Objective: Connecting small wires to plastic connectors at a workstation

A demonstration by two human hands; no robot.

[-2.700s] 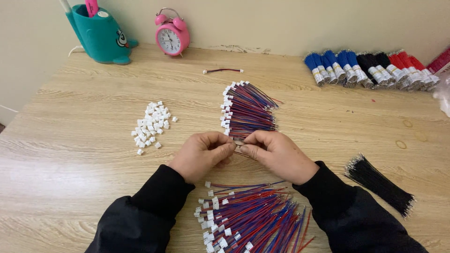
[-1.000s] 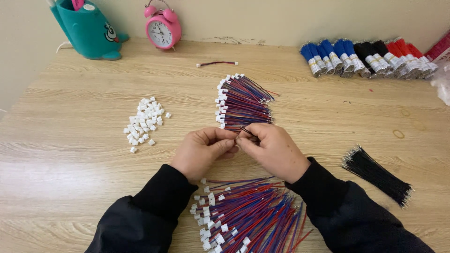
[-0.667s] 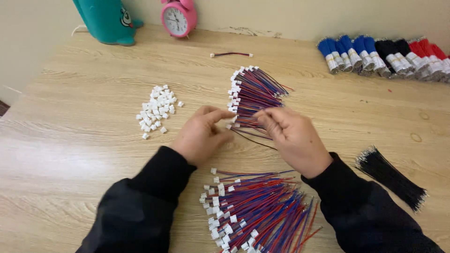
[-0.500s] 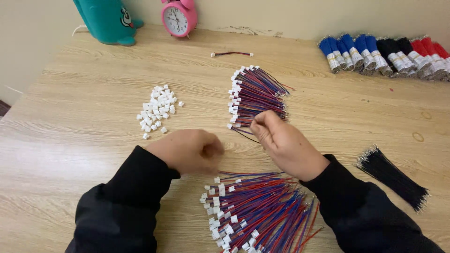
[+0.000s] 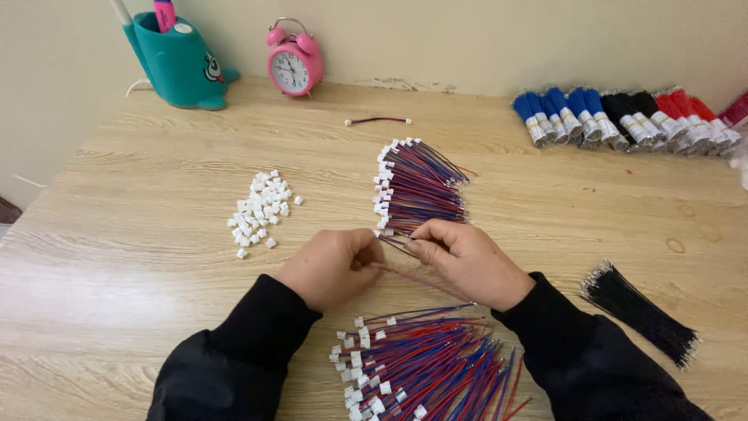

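Seen from the head camera, the left hand (image 5: 331, 265) is curled shut and the right hand (image 5: 467, 257) pinches a thin red-and-blue wire (image 5: 421, 278) stretched between them, near the middle of the wooden tabletop (image 5: 156, 195). Both hands rest low, knuckles up, so the wire sits between the far wire bundle (image 5: 417, 187) and the near wire heap (image 5: 421, 366), with loose white connectors (image 5: 261, 210) to the left.

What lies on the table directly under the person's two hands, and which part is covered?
A thin red and blue wire pair runs between the left hand and right hand, above bare wooden table. Its ends are hidden inside each grip.
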